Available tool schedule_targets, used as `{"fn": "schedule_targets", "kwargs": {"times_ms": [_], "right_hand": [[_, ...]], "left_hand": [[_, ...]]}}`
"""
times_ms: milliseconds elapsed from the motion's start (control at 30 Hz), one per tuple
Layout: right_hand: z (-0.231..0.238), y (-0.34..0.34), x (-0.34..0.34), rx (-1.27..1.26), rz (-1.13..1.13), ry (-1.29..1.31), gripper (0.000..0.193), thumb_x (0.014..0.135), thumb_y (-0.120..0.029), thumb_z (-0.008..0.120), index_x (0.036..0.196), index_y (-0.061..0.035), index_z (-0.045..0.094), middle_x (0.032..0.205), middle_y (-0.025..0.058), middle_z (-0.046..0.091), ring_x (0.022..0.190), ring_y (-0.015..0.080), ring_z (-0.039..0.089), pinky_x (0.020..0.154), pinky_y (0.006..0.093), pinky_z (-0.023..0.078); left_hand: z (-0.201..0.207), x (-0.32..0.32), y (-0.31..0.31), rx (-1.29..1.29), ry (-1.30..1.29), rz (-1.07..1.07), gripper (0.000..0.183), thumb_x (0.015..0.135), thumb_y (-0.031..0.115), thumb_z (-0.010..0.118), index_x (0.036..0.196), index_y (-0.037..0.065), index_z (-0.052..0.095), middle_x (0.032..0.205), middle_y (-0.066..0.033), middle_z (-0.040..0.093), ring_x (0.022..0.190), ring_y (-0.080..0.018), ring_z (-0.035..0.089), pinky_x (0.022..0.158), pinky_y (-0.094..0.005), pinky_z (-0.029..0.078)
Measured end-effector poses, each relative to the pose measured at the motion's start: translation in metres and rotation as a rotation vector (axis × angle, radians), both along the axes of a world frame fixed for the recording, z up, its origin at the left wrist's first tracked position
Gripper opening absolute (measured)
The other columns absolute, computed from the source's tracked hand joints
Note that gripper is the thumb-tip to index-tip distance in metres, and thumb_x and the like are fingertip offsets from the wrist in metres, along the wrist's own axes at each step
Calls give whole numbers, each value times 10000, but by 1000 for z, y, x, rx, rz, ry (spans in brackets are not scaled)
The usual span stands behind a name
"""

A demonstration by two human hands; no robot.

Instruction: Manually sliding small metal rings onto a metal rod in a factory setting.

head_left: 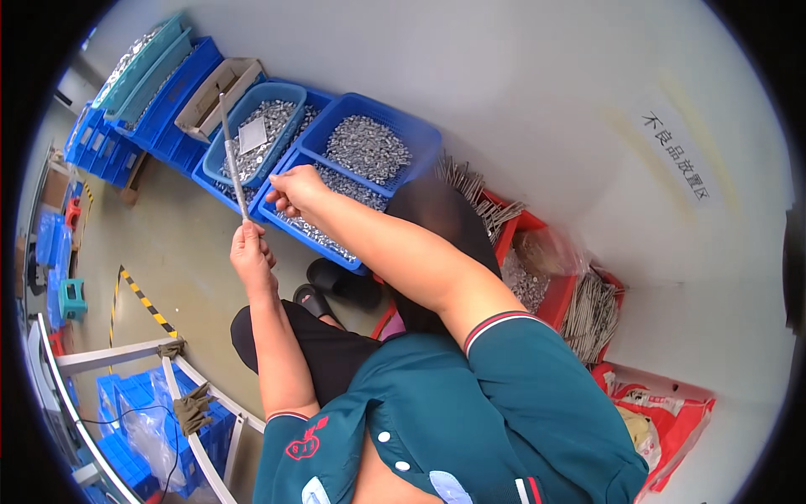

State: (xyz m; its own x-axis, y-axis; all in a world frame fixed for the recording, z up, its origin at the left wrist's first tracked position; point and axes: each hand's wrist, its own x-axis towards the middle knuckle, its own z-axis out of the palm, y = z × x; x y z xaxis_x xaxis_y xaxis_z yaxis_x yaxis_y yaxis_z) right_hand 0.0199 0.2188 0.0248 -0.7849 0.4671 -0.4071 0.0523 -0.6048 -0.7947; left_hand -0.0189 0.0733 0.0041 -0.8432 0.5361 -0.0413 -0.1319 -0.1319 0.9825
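My left hand (253,254) grips the lower end of a long thin metal rod (232,160), held upright with a slight lean to the left. The rod looks thicker along its middle and thinner at the top. To the right of it my right hand (297,191) is raised with curled fingers, thumb and forefinger close together, apart from the rod. Whether something small is between those fingers I cannot make out. Beyond my hands are a light blue basket (295,92) and a blue basket (426,139), both with small metal parts. Under them a blue crate (304,238) holds more such parts.
Stacked blue bins (180,80) stand at the far left. Red crates (556,309) with metal rods (590,315) and small parts line the wall on my right. A metal frame (197,445) and blue boxes (138,395) are at the lower left. A white wall (546,84) rises ahead.
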Motion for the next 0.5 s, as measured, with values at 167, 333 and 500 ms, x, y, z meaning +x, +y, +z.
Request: {"fn": "schedule_targets", "kwargs": {"times_ms": [167, 333, 500], "right_hand": [[-2, -12, -11, -3, -53, -11, 291, 859, -312, 592, 745, -44, 576, 597, 41, 523, 409, 107, 405, 363, 272, 294], [4, -42, -34, -116, -140, -90, 293, 859, -271, 566, 663, -54, 549, 526, 27, 472, 360, 131, 375, 334, 304, 273], [24, -21, -46, -122, -23, -35, 213, 808, -105, 501, 610, -27, 500, 522, 77, 477, 362, 145, 392, 322, 310, 274]], "left_hand": [[-2, 4, -14, -41, -3, 23, 290, 949, 327, 471, 765, 104, 486, 481, 83, 278, 362, -12, 207, 338, -192, 140], [-9, 4, -46, -79, 34, 54, 293, 940, 332, 490, 753, 107, 491, 492, 77, 301, 368, -15, 220, 341, -189, 150], [-10, 10, -68, -105, 61, 50, 290, 941, 333, 487, 758, 108, 493, 494, 80, 295, 372, -15, 222, 341, -192, 151]]}}
